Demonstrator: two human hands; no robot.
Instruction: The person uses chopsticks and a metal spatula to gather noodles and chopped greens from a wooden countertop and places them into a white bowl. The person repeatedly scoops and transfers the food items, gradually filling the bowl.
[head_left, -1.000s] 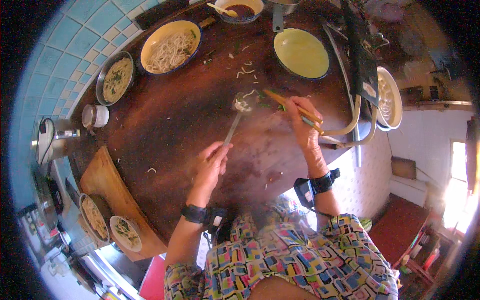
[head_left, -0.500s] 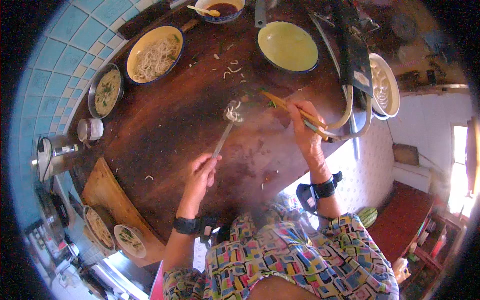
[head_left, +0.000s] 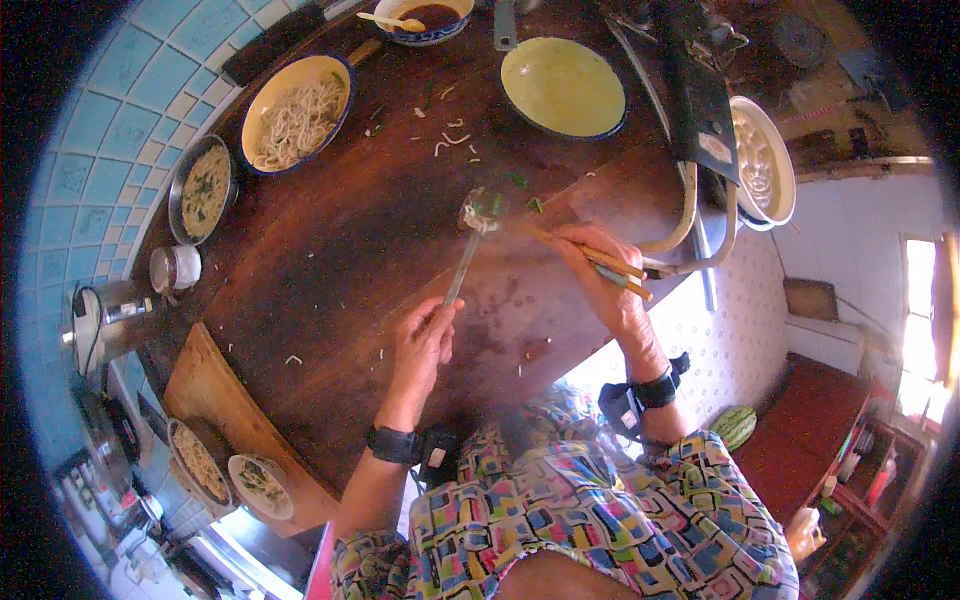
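Note:
My left hand point(head_left: 425, 338) is closed round the handle of a metal spoon point(head_left: 462, 265). A few pale noodles point(head_left: 482, 218) lie in the spoon's bowl, which hangs over the middle of the dark wooden table point(head_left: 330, 240). My right hand point(head_left: 603, 262) grips a pair of wooden chopsticks point(head_left: 618, 280) to the right of the spoon. Their tips point toward its bowl but are blurred, so I cannot tell whether they touch the noodles. Bits of green leaf point(head_left: 535, 205) lie on the table just beyond the chopsticks.
Farther off stand a bowl of noodles point(head_left: 345, 92), a yellow-lined pan point(head_left: 563, 85) and a bowl of dark sauce point(head_left: 436, 34). A metal dish point(head_left: 232, 190) and a jar point(head_left: 176, 268) line the tiled left side. Two filled dishes rest on a wooden board point(head_left: 215, 375). Stray noodle scraps dot the table.
My left hand and the spoon have shifted a little to the right. My right hand has come lower and nearer the spoon, with the chopstick tips dropping toward its bowl. The view has shifted slightly.

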